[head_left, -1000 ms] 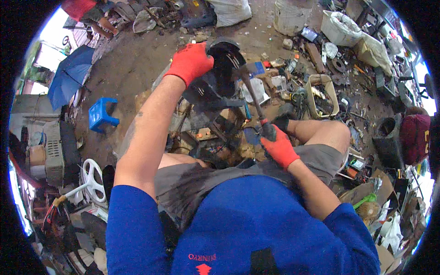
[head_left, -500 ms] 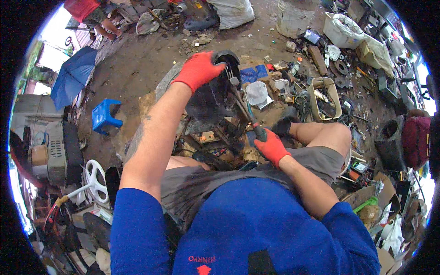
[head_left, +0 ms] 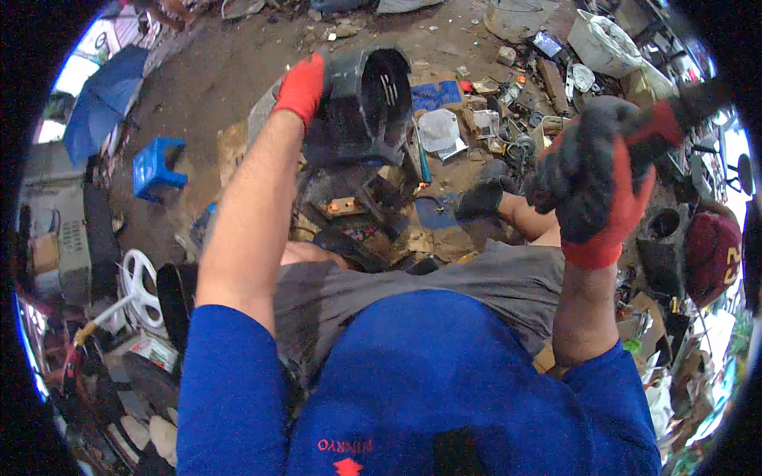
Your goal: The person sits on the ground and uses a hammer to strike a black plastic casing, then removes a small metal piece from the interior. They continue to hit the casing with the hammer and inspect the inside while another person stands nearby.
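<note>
Many scrap pieces (head_left: 520, 147) litter the brown ground (head_left: 222, 95), with one blue stool (head_left: 147, 170) and one blue umbrella (head_left: 109, 99) at left. From afar I see one black shell (head_left: 340, 119) ahead of the lap — hollow, scuffed, its slotted opening facing right. My left hand (head_left: 304, 89) grips its left edge; my right hand (head_left: 597, 178), well apart, is closed around one dark tool (head_left: 700, 105), partly blurred.

Left hand (head_left: 302, 89) holding black housing (head_left: 347, 111); right hand (head_left: 594, 178) raised, gripping dark tool (head_left: 663, 131) (blue stool (head_left: 159, 170) off left).
</note>
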The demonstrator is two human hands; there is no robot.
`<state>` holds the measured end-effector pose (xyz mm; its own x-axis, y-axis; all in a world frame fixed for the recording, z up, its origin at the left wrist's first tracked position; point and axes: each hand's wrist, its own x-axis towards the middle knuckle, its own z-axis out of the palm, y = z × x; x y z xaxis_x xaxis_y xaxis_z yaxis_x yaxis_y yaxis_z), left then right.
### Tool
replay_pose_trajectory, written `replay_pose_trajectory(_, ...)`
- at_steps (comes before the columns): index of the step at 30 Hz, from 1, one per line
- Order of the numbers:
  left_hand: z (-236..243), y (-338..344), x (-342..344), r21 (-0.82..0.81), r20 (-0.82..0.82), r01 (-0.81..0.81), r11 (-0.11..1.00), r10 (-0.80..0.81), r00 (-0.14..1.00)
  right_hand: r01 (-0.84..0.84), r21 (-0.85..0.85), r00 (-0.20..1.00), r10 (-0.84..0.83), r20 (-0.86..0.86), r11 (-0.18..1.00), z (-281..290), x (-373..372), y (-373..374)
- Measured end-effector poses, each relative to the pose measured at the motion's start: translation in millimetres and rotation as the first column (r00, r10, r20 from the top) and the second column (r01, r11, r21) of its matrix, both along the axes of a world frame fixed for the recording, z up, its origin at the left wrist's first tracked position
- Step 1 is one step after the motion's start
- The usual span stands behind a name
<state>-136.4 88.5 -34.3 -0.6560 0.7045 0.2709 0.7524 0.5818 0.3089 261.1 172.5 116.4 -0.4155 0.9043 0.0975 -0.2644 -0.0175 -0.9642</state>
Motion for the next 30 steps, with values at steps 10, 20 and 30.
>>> replay_pose_trajectory(10, -19.5, -6.0, -14.2, 0.093, 0.035, 0.093, 0.991, -0.096, 0.995, -0.36, -0.154, 0.58, 0.35, 0.735, 0.92, -155.2, 1.8, -14.5)
replay_pose_trajectory(20, 3.6, 2.6, 13.5, 0.019, -0.049, 0.215, 0.976, -0.214, 0.976, -0.068, 0.23, 0.992, 0.089, -0.084, 0.971, 57.6, 14.1, 17.2)
replay_pose_trajectory(30, -9.4, -10.2, -19.7, -0.132, 0.042, 0.161, 0.978, -0.157, 0.987, -0.358, -0.1, 0.551, 0.296, 0.78, 0.928, -162.6, 10.0, -49.2)
